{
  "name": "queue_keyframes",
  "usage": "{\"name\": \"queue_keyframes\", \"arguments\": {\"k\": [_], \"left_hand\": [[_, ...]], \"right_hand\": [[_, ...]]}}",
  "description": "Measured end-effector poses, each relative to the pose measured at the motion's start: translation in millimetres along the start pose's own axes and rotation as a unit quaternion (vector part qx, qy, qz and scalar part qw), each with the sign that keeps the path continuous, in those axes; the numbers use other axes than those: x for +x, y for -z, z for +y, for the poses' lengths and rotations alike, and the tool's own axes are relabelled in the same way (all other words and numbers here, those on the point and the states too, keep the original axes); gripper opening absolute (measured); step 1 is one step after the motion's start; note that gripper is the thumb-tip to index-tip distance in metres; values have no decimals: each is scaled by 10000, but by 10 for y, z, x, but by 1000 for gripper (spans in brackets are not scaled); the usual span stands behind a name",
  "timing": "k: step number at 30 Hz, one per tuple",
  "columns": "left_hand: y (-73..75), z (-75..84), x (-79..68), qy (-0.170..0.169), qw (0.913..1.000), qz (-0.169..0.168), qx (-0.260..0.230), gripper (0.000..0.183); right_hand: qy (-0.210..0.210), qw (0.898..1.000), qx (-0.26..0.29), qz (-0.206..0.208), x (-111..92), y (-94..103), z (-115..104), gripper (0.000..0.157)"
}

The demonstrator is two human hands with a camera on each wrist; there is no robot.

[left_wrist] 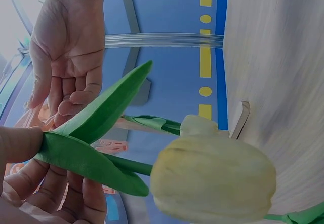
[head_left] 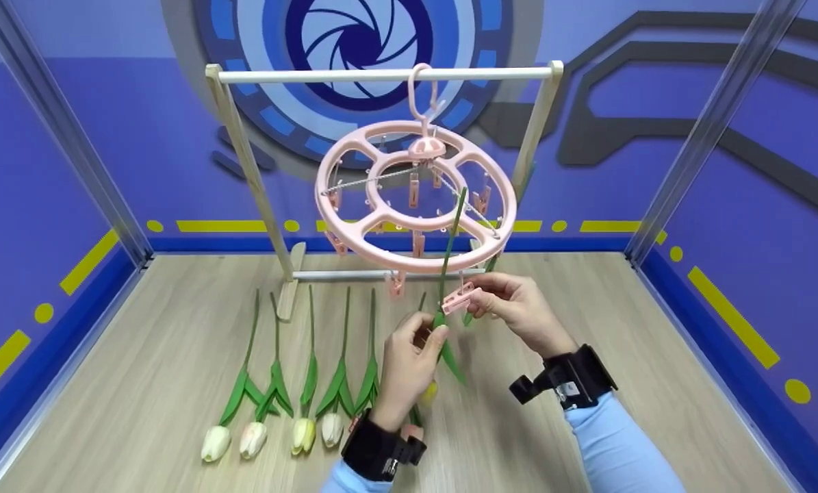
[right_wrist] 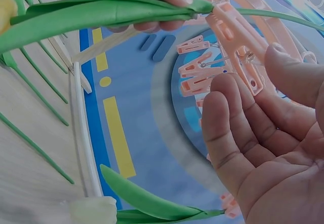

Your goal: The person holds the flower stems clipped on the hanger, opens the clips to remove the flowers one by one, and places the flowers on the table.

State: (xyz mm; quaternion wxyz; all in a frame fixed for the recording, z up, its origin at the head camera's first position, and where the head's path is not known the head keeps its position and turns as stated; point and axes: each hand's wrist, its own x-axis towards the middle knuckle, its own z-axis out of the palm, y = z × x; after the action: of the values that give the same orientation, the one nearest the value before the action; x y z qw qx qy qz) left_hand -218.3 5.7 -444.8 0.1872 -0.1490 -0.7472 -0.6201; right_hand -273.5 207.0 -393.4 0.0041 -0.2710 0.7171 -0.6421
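Note:
My left hand [head_left: 412,363] pinches a yellowish-white tulip [left_wrist: 212,178] by the leaf base, its bloom low and its green stem rising in front of the pink round clip hanger [head_left: 415,263]. With thumb and fingers, my right hand [head_left: 521,311] holds a pink clothespin [right_wrist: 235,46] that hangs from the hanger's near right rim. The clothespin's tip is right at the stem, just above the leaves, beside my left fingertips. Behind, another tulip [right_wrist: 152,211] hangs bloom down from a second clip. My left hand partly hides the held bloom in the head view.
The hanger hooks over the white bar [head_left: 340,75] of a wooden stand [head_left: 248,161]. Several tulips lie in a row at the front left, among them a white tulip [head_left: 215,444] and a yellow tulip [head_left: 304,436]. More pink clips [head_left: 395,283] dangle around the hanger. Printed walls enclose the table.

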Motion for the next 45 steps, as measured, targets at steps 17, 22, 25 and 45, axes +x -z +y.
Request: {"name": "queue_keyframes", "arguments": {"k": [17, 22, 25, 45], "left_hand": [[-8, 12, 3, 112, 9999, -118, 24, 11], [-8, 0, 8, 139, 9998, -108, 73, 9], [-8, -11, 10, 155, 9998, -116, 102, 9], [16, -50, -9, 265, 9990, -166, 322, 11]], "right_hand": [[-198, 9993, -298, 44, 4, 39, 36, 27], [-214, 9995, -214, 106, 3, 42, 52, 28], [-189, 9994, -263, 148, 4, 43, 61, 27], [-287, 9988, -295, 256, 6, 53, 89, 31]]}}
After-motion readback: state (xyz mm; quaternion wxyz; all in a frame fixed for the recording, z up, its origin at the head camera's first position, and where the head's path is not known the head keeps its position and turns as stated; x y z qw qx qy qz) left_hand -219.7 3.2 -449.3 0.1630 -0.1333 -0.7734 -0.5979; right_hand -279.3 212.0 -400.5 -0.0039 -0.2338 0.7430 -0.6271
